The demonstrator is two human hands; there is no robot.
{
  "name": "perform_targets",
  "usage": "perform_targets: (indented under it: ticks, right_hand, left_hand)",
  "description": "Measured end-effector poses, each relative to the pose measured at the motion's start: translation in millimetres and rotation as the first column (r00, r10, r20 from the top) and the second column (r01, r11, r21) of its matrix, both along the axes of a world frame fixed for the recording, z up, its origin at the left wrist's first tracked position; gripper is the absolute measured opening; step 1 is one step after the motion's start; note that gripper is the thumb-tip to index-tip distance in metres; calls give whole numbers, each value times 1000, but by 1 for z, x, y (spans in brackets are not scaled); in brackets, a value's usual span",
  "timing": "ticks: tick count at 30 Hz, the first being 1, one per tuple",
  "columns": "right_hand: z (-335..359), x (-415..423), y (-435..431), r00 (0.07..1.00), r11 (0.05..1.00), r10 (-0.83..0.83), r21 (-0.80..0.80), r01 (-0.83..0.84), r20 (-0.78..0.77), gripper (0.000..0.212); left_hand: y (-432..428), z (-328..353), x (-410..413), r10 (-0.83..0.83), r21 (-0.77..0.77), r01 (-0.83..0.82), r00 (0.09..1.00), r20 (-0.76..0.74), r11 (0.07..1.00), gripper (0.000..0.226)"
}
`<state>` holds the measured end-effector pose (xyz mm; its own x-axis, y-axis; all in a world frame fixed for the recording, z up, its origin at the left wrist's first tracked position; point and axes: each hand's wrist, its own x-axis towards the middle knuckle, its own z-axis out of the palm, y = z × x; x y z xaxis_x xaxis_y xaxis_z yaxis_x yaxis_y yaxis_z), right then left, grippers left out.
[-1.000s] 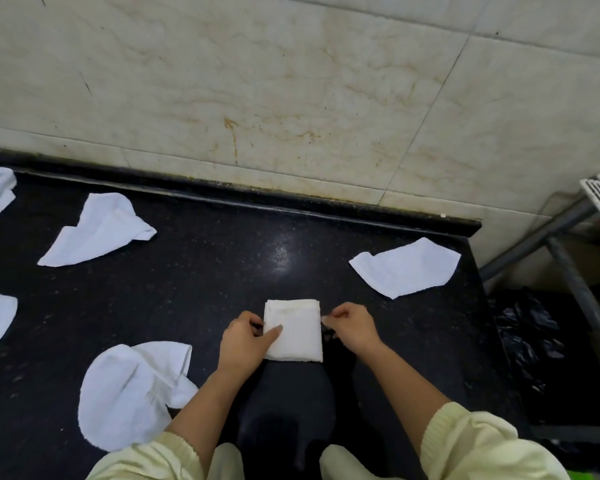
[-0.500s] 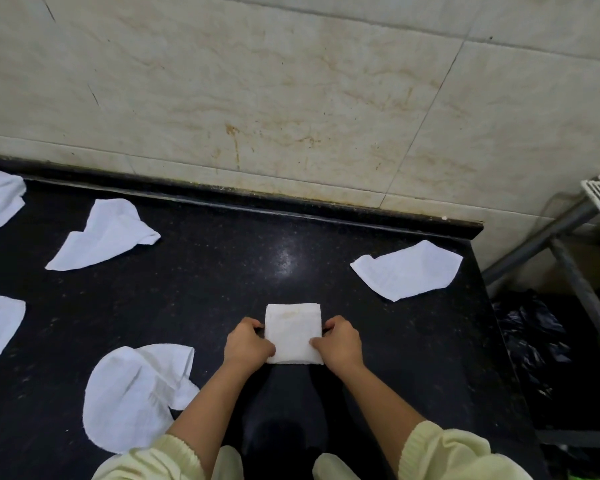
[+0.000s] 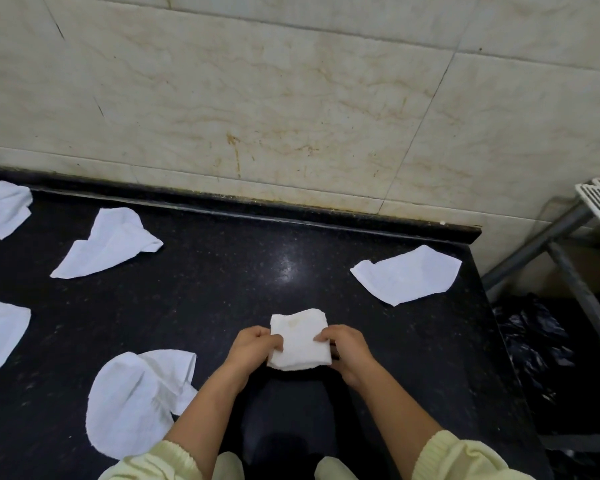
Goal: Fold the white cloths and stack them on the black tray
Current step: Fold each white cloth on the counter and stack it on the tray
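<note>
So the folded cloth (image 3: pixel 299 341) sits on the black bench (image 3: pixel 222 292) right in front of the person, pinched from both sides: left hand (image 3: pixel 255 348) closed on its left edge, right hand (image 3: pixel 343 348) closed on its right edge, thumbs on top. It looks like thin terry, so I'd guess very light, soft and floppy, nothing fragile about it. Folded up small like this it has a bit of body, but the layers will probably slide apart or flop open if you grab one corner only. Best bet is what's happening here: hold the two opposite edges with all layers caught together, or slide a flat palm under it.

There's a faint yellowish stain on its top face.

Loose cloths still unfolded around it: one far-right cloth (image 3: pixel 407 275) beyond and to the right of the folded one, a crumpled cloth (image 3: pixel 136 403) to its near left, another loose cloth (image 3: pixel 110 242) far left towards the wall.

No black tray in view that I can pick out. No brands, labels or readable writing anywhere.
</note>
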<state>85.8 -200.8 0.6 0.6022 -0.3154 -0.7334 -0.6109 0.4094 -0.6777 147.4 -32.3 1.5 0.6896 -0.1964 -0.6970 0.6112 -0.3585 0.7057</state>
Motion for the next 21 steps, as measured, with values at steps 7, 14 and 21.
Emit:
perform_targets:
  ticks: [7,14,21]
  right_hand:
    - [15,-18,-15,998,994,2,110,-9,68,39]
    - [54,-26,-44,987,998,-27,52,19,159,42]
    - [100,-42,-97,958,991,-129,-11,137,257,43]
  left_hand:
    - [2,12,-10,16,-306,-73,983,-183,949,41]
    - [-24,48,2,-119,-384,61,985,-129,921,47]
    - [-85,91,12,-260,-474,217,965,-27,853,48]
